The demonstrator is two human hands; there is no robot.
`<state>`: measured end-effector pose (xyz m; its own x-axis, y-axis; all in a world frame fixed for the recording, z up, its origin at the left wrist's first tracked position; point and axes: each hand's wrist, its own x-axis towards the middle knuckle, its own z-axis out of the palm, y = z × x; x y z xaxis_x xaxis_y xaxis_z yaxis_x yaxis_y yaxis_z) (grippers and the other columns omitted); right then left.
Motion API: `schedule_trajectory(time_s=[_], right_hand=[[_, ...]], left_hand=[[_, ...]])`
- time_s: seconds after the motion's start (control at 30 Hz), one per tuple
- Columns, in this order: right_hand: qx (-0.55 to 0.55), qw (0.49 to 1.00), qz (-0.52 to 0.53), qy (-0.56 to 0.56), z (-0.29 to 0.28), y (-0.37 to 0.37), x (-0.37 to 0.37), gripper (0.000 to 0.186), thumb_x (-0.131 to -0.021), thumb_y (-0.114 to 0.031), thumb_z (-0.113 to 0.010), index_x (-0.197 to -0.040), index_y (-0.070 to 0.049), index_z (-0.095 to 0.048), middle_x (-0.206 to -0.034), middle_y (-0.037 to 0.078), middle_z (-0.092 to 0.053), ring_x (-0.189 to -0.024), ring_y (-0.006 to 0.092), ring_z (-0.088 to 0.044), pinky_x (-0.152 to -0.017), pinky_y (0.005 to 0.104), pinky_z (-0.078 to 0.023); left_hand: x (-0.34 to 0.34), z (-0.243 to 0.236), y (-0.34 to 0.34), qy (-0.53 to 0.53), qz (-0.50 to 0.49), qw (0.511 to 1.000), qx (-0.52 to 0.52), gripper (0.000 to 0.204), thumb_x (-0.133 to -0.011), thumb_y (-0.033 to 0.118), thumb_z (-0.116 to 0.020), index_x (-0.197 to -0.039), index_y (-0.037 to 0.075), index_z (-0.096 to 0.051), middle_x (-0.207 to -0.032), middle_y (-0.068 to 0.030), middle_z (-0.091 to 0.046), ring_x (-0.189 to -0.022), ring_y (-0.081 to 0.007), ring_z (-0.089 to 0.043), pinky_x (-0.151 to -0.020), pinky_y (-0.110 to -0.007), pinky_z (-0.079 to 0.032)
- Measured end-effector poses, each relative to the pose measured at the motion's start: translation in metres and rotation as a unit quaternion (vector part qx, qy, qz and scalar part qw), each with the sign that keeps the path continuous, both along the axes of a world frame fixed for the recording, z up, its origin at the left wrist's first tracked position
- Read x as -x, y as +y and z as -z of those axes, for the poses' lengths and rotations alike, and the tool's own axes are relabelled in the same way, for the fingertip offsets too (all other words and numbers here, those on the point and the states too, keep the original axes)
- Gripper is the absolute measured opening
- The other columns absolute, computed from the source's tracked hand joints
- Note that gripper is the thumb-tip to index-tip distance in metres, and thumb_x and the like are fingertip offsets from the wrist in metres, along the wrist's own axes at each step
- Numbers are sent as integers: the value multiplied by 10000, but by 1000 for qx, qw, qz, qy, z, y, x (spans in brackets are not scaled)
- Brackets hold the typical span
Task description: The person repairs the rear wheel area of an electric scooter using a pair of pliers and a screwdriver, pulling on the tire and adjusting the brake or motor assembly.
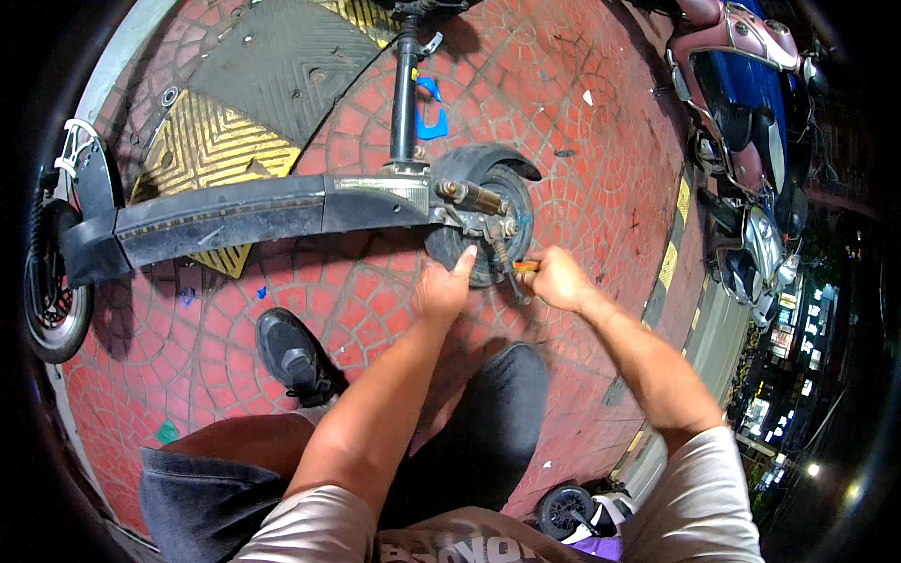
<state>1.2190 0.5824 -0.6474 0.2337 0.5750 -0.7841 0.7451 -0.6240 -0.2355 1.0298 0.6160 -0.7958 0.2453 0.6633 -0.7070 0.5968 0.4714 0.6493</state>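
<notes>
An electric kick scooter (pixel 272 218) stretches across the paving in front of me, its black stem (pixel 404 103) pointing away. At its right end is a small wheel (pixel 488 270) under a black mudguard (pixel 483 161), with a brown shock absorber (pixel 469 197) and a coil spring (pixel 502 251) beside it. My left hand (pixel 445 287) grips the near side of the wheel, thumb up against the bracket and other fingers mostly hidden. Just right of the wheel, my right hand (pixel 561 283) is closed round a tool with an orange-yellow handle (pixel 526 266); its working end is unclear.
A black-and-yellow rubber ramp (pixel 225 141) lies beyond the deck, and a blue plastic piece (pixel 432 117) beside the stem. Parked motorbikes (pixel 741 103) line the right. Another wheel (pixel 565 511) shows at the lower edge. My shoe (pixel 291 355) is on the red paving.
</notes>
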Motion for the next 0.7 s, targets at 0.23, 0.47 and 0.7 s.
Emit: schedule_trajectory(time_s=[0.23, 0.47, 0.7], right_hand=[[-14, 998, -50, -47, -5, 15, 0, 212, -981, -246, -659, -892, -80, -758, -702, 68, -725, -537, 199, -622, -475, 390, -479], [37, 954, 281, 94, -29, -53, -25, 291, -1047, -316, -642, -1122, -68, -776, -783, 84, -744, -556, 163, -606, -519, 370, -467], [-146, 954, 230, -123, -15, -139, -12, 469, -1039, -482, -618, -1063, -33, -751, -884, 230, -746, -883, 412, -736, -789, 507, -545]], left_hand=[[9, -24, 37, 42, 74, 996, 38, 1130, -815, 886, -602, -1321, -123, -618, -1343, -374, -643, -1296, -474, -626, -1110, -518, -473], [11, -24, 48, 62, 100, 993, -4, 1074, -820, 863, -619, -1260, -114, -687, -1327, -347, -667, -1279, -463, -641, -1091, -503, -490], [7, -30, 55, 97, 83, 989, -73, 950, -790, 808, -705, -1181, -57, -752, -1243, -309, -721, -1218, -432, -687, -1040, -502, -527]])
